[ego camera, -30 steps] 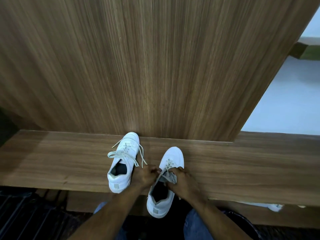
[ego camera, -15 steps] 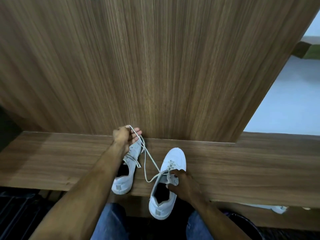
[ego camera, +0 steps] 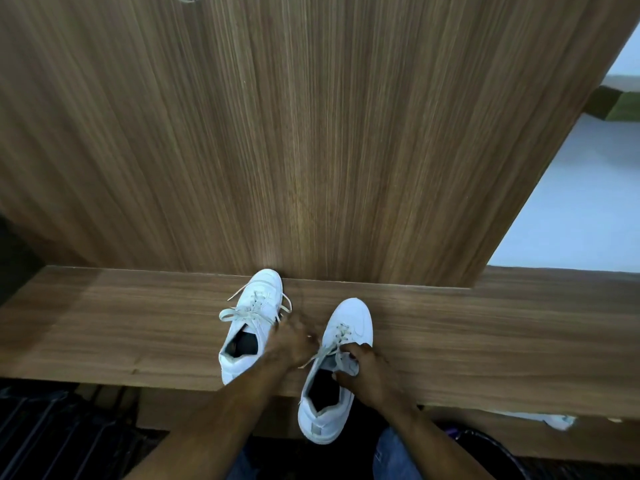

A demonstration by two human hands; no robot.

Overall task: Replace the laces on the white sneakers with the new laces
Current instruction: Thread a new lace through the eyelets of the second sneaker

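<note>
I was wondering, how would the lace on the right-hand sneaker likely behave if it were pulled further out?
The lace is probably floppy: its free end droops in a loose curve. It looks flat and thin, so likely light. The right sneaker overhangs the wooden ledge, so it might tip without the right hand steadying it.

Bare ledge (ego camera: 121, 327) lies left and right of the sneakers (ego camera: 254, 323), the wood panel (ego camera: 311, 150) (upright) blocking behind.
</note>
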